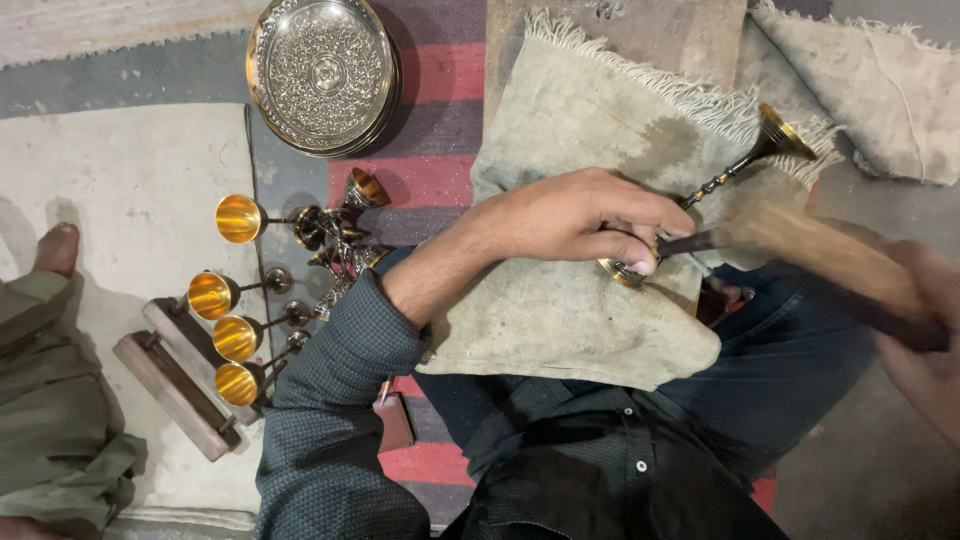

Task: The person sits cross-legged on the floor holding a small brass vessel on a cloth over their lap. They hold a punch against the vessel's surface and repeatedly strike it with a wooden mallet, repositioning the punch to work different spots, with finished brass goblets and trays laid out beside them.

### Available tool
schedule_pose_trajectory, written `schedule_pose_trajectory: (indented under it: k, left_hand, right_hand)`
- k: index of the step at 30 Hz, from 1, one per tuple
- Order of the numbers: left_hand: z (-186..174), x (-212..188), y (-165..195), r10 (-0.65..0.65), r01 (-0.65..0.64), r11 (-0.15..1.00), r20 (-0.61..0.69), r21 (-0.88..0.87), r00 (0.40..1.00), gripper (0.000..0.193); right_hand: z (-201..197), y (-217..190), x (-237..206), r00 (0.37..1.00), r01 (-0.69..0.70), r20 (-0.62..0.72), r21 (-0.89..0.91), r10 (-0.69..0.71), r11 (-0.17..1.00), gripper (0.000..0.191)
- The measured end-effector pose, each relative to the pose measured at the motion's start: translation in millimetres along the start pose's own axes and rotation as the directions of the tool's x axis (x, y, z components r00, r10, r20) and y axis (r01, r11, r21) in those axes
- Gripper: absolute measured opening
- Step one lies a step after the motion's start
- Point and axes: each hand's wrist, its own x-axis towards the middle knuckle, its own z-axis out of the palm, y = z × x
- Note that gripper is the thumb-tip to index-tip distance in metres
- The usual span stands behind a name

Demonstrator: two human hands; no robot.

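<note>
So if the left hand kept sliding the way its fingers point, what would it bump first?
Probably the wooden hammer, blurred just past the left hand, which holds a goblet. Depth is unclear.

Floor (870, 470) is covered w/ a striped rug (440, 180) & a pale mat (130, 200). Well left of the left grip (570, 220), brass goblets (240, 290) are laid on their sides. An embossed metal tray (322, 72) is set up-left of that grip; wooden blocks (175, 385) are placed down-left. A frayed cloth (880, 90) is spread above the right grip (930, 330).
</note>
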Motion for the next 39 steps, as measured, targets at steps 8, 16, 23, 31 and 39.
schedule_pose_trajectory:
  k: [8,16,23,31,39]
  left_hand:
    - [-1,-2,-2,0.015,-0.015,1.000,-0.004,-0.026,1.000,0.045]
    - [-3,-2,-3,-0.002,0.002,0.998,0.003,-0.070,1.000,0.043]
    - [-2,-4,-8,-0.024,0.024,0.999,-0.021,-0.040,0.999,0.042]
    - [0,-9,-13,0.040,-0.043,0.998,-0.054,-0.044,0.998,0.043]
    - [-2,-8,-15,-0.027,0.024,0.998,-0.047,-0.061,0.999,0.045]
  right_hand:
    - [2,8,10,0.995,0.064,-0.079,0.094,-0.057,0.993,0.027]
    - [-23,4,30,0.832,0.544,-0.154,0.413,-0.533,0.730,0.060]
    - [25,50,61,0.925,0.195,0.164,0.567,-0.342,0.800,0.058]
    - [34,69,68,0.996,-0.017,0.084,0.266,-0.006,0.964,0.040]
    - [11,61,62,0.918,0.388,-0.165,0.198,-0.360,0.900,0.043]
